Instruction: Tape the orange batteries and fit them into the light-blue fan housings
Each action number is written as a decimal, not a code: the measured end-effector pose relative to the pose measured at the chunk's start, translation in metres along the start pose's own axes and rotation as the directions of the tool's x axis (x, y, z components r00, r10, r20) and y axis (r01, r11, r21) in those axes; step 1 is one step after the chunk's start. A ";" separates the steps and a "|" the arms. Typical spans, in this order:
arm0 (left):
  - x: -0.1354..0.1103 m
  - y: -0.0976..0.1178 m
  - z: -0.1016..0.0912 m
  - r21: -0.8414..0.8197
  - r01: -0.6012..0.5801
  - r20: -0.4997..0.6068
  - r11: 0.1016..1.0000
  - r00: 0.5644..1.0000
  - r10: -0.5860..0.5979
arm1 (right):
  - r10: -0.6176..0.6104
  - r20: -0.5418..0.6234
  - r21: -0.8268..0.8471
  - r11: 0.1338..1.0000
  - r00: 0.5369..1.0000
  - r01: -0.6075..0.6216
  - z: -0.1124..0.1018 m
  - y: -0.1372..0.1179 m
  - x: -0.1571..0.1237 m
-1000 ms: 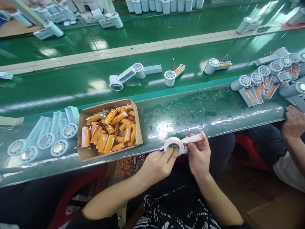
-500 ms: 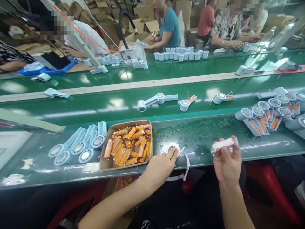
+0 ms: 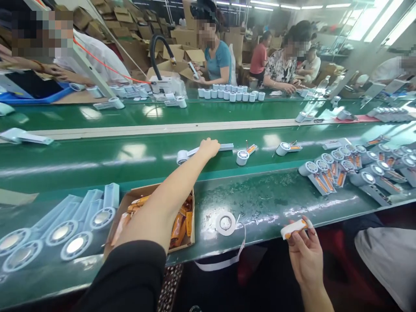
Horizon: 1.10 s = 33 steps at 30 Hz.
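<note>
Left hand (image 3: 209, 147) lay stretched out on the conveyor belt (image 3: 97, 160), over a white fan housing (image 3: 182, 157); grip not discernible. Right hand (image 3: 303, 255) pinched a tape-wrapped battery (image 3: 294, 227) near the bench edge. Judged: fetching step; next calls for a sure hold on the housing.

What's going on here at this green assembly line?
One person works at the near bench. The left hand is stretched out over the green belt and lies on a white fan housing; whether it grips the housing is unclear. The right hand holds a taped orange cell by the bench edge. A tape roll lies on the bench, a loose strip hanging off, beside a cardboard box of orange cells.
</note>
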State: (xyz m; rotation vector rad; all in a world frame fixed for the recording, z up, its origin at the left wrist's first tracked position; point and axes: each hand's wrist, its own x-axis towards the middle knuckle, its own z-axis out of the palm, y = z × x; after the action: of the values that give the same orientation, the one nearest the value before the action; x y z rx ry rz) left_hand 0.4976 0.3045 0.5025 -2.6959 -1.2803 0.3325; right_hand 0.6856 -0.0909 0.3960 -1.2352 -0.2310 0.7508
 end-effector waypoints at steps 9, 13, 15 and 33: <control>0.006 -0.018 0.026 -0.055 -0.222 0.123 0.973 0.966 0.227 | -0.116 0.258 -0.146 0.977 0.959 0.158 0.090 -0.020 0.055; 0.014 -0.017 0.025 -0.095 -0.206 0.148 0.974 0.965 0.218 | -0.194 0.515 -0.277 0.884 0.835 0.376 0.201 -0.013 0.110; 0.018 -0.018 0.021 -0.122 -0.197 0.170 0.973 0.961 0.217 | -0.225 0.616 -0.388 0.747 0.755 0.539 0.243 -0.002 0.137; 0.035 -0.005 0.022 -0.256 -0.131 0.111 0.958 0.980 0.164 | 0.171 0.827 -0.498 -0.218 0.535 0.839 0.279 -0.004 0.165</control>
State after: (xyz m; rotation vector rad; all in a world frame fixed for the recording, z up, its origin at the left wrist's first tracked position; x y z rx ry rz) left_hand 0.5094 0.3356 0.4772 -3.0374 -1.2291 0.3967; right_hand 0.6582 0.2263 0.4566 -2.0063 -2.2624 0.1828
